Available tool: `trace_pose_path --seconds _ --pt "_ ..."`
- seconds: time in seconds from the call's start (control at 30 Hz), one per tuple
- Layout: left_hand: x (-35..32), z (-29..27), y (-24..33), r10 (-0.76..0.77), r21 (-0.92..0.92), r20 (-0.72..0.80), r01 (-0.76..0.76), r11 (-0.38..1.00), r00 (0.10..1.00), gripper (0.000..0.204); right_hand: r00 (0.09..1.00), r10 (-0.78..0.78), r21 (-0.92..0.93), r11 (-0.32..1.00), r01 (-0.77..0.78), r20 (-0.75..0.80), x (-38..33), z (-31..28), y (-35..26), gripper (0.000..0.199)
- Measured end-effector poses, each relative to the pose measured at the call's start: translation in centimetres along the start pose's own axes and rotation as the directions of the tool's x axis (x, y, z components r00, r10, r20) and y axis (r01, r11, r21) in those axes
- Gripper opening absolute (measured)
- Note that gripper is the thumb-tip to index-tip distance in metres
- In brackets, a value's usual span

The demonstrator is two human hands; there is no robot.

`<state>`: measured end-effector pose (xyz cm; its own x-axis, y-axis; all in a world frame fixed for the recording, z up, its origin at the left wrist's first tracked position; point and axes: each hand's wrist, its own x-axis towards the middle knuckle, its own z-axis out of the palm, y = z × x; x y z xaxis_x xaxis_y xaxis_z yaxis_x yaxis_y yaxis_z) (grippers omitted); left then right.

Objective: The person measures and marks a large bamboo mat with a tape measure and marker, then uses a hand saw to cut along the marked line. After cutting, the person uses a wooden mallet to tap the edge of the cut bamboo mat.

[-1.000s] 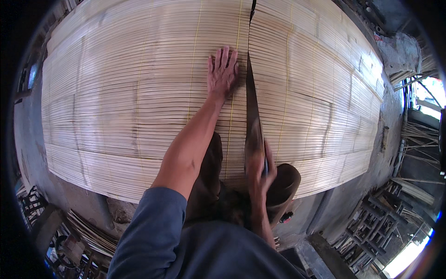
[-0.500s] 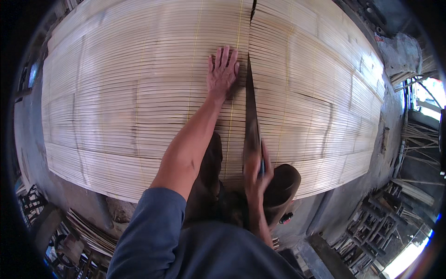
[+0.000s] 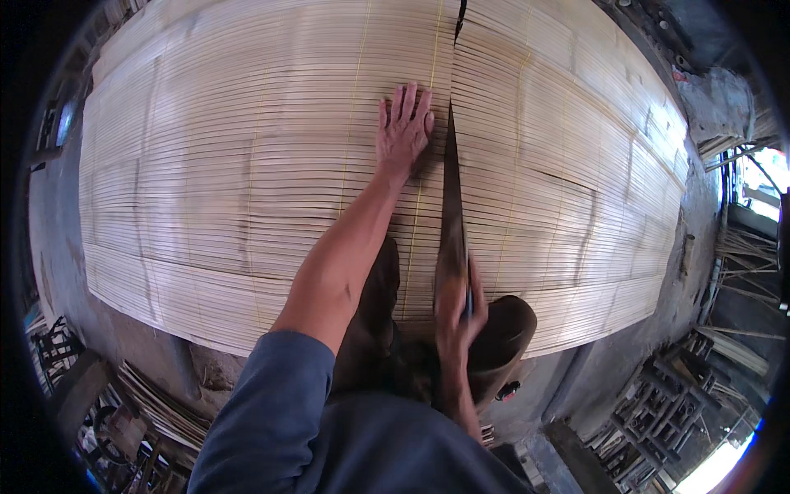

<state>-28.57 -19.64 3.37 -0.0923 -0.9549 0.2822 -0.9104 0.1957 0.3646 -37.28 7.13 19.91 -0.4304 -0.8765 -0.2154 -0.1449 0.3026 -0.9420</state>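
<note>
The slatted mat (image 3: pixel 206 177) lies spread beneath both hands; it is probably light for its breadth, stiff along the slats, prone to splinter, and best steadied with a flat palm. The left hand (image 3: pixel 403 140) rests there, fingers spread. The right hand (image 3: pixel 455 313), blurred, has its fingers wrapped around the saw (image 3: pixel 453 198) at its near end, the sound grip on a likely springy blade.

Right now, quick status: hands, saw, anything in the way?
Left hand spread flat on slatted mat. Right hand gripping saw, tip pointing away. Left hand left of saw, not touching; right knee near right hand.
</note>
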Motion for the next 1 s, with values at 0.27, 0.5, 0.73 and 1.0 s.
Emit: trace_pose_path --seconds 0.27,0.5,0.73,1.0 --pt "-0.3 0.9 0.5 -0.001 0.028 -0.001 0.001 1.000 1.000 0.050 0.989 0.146 0.013 0.989 -0.146 -0.004 1.9 1.4 1.1 0.050" --pt "0.0 0.6 0.0 0.008 0.011 -0.027 -0.008 1.000 1.000 0.049 0.984 0.175 0.087 0.981 -0.173 -0.023 -2.3 -0.9 0.1 0.046" --pt "0.2 1.1 1.0 0.038 0.017 -0.061 -0.037 0.999 0.997 0.048 0.998 0.055 -0.201 0.978 -0.051 0.014 -1.6 -0.6 1.4 0.046" --pt "-0.3 1.3 0.4 0.039 0.045 0.016 -0.040 0.998 0.999 0.052 0.995 0.068 -0.026 0.997 -0.070 -0.076 5.3 3.0 -0.3 0.046"
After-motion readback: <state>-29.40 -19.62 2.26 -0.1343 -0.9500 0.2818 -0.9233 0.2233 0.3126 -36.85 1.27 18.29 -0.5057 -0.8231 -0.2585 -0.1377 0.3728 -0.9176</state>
